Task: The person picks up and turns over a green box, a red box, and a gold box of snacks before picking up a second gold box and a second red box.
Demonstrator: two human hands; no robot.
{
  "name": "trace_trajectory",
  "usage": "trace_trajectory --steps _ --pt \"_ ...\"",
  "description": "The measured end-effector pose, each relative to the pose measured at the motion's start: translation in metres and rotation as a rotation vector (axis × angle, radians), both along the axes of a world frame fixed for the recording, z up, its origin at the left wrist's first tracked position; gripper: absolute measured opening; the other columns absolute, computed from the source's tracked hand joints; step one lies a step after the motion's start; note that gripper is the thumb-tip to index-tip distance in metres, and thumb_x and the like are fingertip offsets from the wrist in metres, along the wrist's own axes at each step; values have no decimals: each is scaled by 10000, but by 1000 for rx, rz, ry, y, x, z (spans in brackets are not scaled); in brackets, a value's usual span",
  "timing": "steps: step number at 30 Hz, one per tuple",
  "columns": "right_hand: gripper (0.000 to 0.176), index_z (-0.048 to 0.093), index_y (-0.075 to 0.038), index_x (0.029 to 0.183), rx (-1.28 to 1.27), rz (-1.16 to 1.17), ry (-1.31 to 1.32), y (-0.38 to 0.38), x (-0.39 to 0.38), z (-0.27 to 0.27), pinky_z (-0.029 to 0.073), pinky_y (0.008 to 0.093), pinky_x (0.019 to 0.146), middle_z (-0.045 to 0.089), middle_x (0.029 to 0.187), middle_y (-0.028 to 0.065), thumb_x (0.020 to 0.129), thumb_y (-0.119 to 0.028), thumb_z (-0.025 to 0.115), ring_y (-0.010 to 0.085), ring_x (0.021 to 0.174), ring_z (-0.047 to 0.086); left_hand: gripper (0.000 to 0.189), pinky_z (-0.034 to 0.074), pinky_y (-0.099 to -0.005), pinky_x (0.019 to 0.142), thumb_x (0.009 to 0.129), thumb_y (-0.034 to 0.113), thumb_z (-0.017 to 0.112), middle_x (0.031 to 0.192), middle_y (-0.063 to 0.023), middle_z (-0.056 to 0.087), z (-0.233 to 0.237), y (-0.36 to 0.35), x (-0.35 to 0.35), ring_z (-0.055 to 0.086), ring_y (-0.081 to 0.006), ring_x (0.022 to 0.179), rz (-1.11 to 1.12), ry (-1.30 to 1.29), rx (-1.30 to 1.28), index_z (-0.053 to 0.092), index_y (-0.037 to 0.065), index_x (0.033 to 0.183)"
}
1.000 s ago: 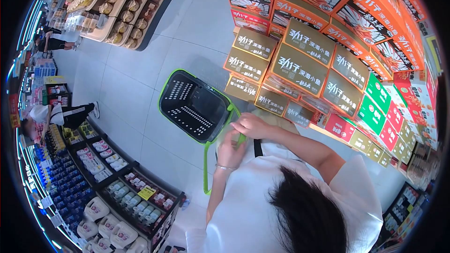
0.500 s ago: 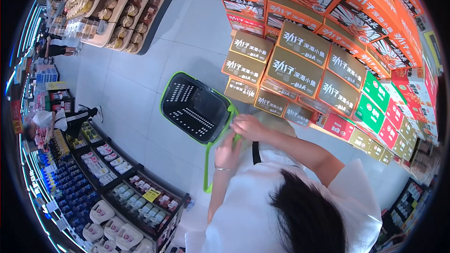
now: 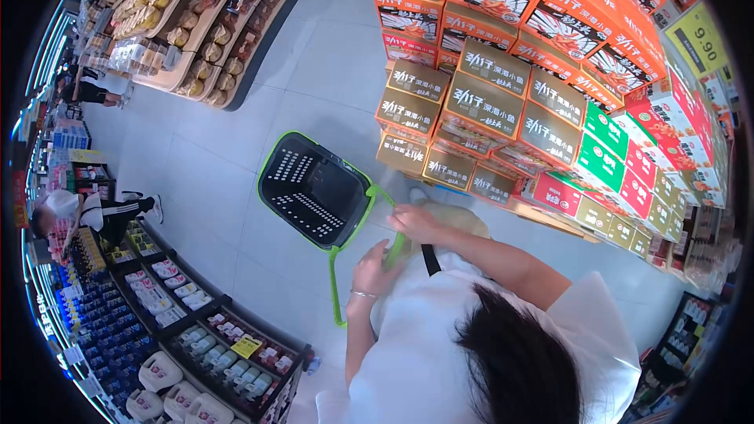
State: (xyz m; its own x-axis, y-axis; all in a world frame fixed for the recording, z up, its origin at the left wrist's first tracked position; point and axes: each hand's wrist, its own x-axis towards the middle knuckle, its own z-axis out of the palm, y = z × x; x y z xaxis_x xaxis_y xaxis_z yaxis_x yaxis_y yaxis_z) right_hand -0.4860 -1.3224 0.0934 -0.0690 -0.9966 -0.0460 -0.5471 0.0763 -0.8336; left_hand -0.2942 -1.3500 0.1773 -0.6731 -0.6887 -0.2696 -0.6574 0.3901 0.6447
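A black shopping basket (image 3: 302,216) with a perforated inside and green rim is in front of me. Nothing shows inside it. Its green handle (image 3: 335,290) stretches toward my body and is partly covered by my hands and arm. My right hand (image 3: 416,224) has curled fingers where the handle passes by my waist; its hold looks closed on the handle, though the fingertips are partly hidden. My left hand (image 3: 372,268), below a bracelet, lies beside the green strip with its fingers somewhat apart. A black strap (image 3: 430,260) crosses my white top near the right wrist.
Stacked snack boxes (image 3: 479,106) stand close on the right, with a yellow price sign (image 3: 697,41) beyond. A curved bakery stand (image 3: 216,55) is ahead left. Low shelves (image 3: 212,330) line the left, where a person (image 3: 126,210) stands. Tiled floor (image 3: 228,157) runs between.
My hands were close together at the handle; now they are farther apart, the left lower. The view has shifted, so the basket and boxes sit slightly lower and further left in view.
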Motion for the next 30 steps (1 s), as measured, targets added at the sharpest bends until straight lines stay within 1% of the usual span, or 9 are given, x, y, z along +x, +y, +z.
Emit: trace_trajectory --steps 4,7,9,13,16,20,24,28,30 --pt "391 629 8 825 36 33 -30 11 12 -8 477 428 877 613 908 162 1012 -281 445 346 965 585 417 547 -442 716 765 292 777 930 -142 717 -13 24 41 702 -325 795 1 -71 -1 629 64 1081" --pt "404 645 -9 787 -34 113 95 24 27 -3 478 447 866 631 903 158 1004 -295 458 340 969 591 361 542 -459 725 773 307 765 873 -156 711 -13 44 57 692 -360 802 79 -177 110 634 62 1003" --pt "392 645 -20 763 -85 112 132 32 37 -2 478 445 866 629 894 157 999 -281 472 332 960 595 344 521 -498 738 800 316 721 875 -217 688 -6 51 69 668 -412 820 99 -198 118 618 42 981" --pt "375 643 -12 768 -83 45 64 53 48 -3 479 447 869 629 906 160 994 -265 482 334 958 594 326 517 -510 742 814 329 695 862 -217 688 -21 69 106 664 -418 823 95 -266 93 624 54 974" --pt "388 638 6 781 -85 -4 82 73 53 -3 481 447 873 630 924 169 995 -272 472 348 963 595 329 527 -503 729 798 350 718 795 -201 685 -32 83 123 664 -423 783 43 -269 108 636 68 947" --pt "428 626 26 840 27 -6 109 99 56 -1 477 461 879 626 946 196 1017 -309 427 383 969 591 313 521 -524 709 803 348 699 761 -212 672 -36 98 127 653 -440 749 -86 -166 115 636 69 930" --pt "475 623 24 885 149 -14 95 117 53 18 476 479 875 623 944 212 1036 -353 377 401 959 590 280 514 -530 703 801 311 683 759 -221 666 -19 103 115 644 -452 744 -195 -163 125 631 63 921" --pt "486 624 12 878 215 -6 71 129 47 20 478 485 869 625 926 208 1035 -371 369 403 948 597 264 514 -524 696 790 281 681 760 -228 662 -6 111 96 641 -454 746 -252 -114 119 628 58 919" --pt "479 616 5 857 201 1 112 135 45 23 478 483 870 626 905 203 1027 -382 390 400 947 604 264 513 -518 689 774 260 688 771 -234 661 2 115 87 640 -452 750 -217 -110 130 623 53 924"
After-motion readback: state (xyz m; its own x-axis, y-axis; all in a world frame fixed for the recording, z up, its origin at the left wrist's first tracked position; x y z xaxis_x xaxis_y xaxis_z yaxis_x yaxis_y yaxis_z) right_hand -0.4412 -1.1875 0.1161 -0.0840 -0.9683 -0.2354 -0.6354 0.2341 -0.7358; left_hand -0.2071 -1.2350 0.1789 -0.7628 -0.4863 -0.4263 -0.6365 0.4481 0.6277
